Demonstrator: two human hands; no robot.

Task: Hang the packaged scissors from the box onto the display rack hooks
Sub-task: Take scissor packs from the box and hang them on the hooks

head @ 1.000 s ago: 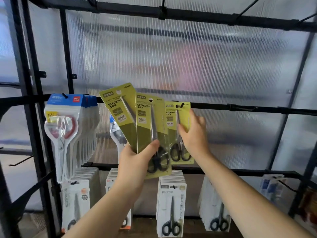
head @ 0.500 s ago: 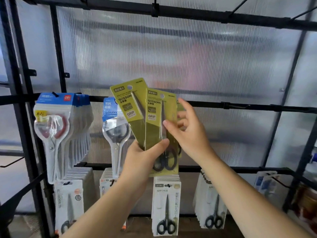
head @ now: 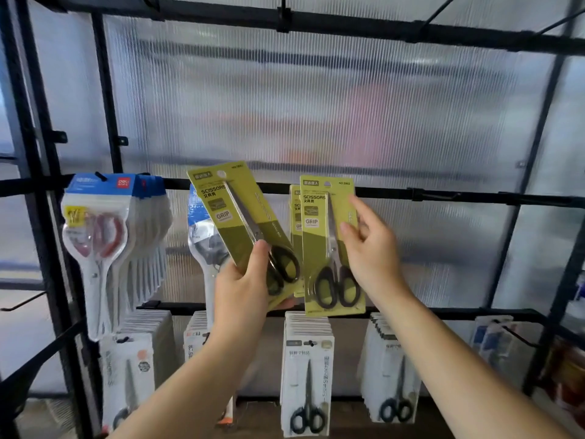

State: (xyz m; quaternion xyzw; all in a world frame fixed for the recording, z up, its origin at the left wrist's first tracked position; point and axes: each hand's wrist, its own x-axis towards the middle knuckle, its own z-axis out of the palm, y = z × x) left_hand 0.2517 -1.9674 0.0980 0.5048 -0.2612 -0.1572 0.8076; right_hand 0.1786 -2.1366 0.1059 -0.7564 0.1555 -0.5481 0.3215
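Note:
My left hand (head: 245,285) grips the lower end of a yellow-green scissors pack (head: 235,217), tilted left, with black handles showing by my thumb. My right hand (head: 368,251) pinches the right edge of a second yellow-green scissors pack (head: 323,242) and holds it upright just in front of the middle black rail (head: 443,195). Its hang hole sits at rail height. Right behind it hangs another yellow-green pack (head: 296,217), mostly hidden. Whether the held pack is on a hook I cannot tell.
Blue-topped scissors packs (head: 101,223) hang in a thick row at the left, with one more (head: 202,236) behind my left pack. White scissors packs (head: 307,375) fill the lower rail. Bare hooks (head: 512,335) stick out at lower right and at far left (head: 22,301).
My right hand has drawn one pack out of the fan in my left hand and carried it right, up to the rail. The left hand now holds one visible pack.

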